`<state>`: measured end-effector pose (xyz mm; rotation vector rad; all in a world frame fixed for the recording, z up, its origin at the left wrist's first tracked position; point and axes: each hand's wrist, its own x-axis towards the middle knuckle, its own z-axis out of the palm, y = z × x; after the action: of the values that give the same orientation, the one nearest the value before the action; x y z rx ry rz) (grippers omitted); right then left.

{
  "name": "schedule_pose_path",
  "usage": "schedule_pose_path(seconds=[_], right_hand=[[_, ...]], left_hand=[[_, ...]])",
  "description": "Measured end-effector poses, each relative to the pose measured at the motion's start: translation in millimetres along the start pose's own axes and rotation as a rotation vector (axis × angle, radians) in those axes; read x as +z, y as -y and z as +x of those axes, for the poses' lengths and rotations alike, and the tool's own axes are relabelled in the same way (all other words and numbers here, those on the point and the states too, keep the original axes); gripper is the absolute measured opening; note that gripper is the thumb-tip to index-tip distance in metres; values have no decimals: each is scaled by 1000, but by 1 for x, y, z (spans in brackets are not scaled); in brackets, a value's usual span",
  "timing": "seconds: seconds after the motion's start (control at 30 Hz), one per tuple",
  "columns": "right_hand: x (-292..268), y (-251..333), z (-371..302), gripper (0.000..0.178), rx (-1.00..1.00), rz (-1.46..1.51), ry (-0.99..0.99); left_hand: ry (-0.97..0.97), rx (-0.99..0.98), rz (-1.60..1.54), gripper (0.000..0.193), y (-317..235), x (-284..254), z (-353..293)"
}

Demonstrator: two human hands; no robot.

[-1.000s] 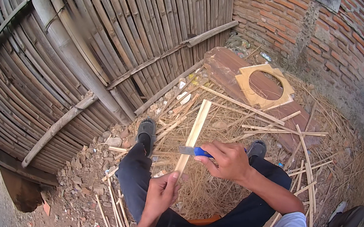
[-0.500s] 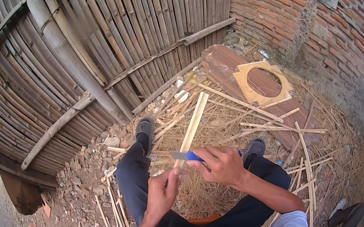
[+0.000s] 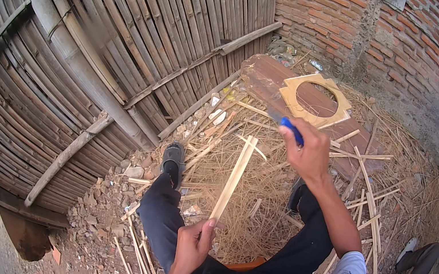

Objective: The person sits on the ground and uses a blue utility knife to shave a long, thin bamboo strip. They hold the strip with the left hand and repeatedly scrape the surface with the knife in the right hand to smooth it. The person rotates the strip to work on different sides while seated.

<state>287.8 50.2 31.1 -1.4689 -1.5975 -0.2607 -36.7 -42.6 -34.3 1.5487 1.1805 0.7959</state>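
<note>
My left hand (image 3: 193, 244) is closed round the near end of a pale bamboo strip (image 3: 235, 177), which slants up and away between my knees. A thin curled shaving (image 3: 255, 150) shows at the strip's far end; whether it is still attached I cannot tell. My right hand (image 3: 308, 151) grips a knife by its blue handle (image 3: 292, 132), beyond and right of the strip's tip. The knife's blade is blurred and points up to the left, apart from the strip.
Shavings and straw (image 3: 256, 230) cover the ground between my feet. Cut strips (image 3: 372, 212) lie at right, more (image 3: 138, 257) at lower left. A brown board (image 3: 264, 75) bears a cardboard piece with a round hole (image 3: 291, 88). Bamboo fence left, brick wall behind; another person's leg (image 3: 416, 263) far right.
My right hand has swept the knife forward and right, off the strip. The strip's far end has dropped nearer to me, and a curled shaving now shows there. My left hand stays put.
</note>
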Motion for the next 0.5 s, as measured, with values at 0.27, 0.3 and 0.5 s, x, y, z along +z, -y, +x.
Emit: schedule_pose_path(seconds=[0.27,0.3,0.5], right_hand=[[-3,7,-20,32,-77,130,57],[3,15,-26,31,-118,164,68],[11,37,-43,27,-236,191,152]], left_hand=[[9,-90,-140,36,2,-15,3],[5,-91,-149,36,-1,-15,4],[-8,24,-133,33,-10,-3,11]])
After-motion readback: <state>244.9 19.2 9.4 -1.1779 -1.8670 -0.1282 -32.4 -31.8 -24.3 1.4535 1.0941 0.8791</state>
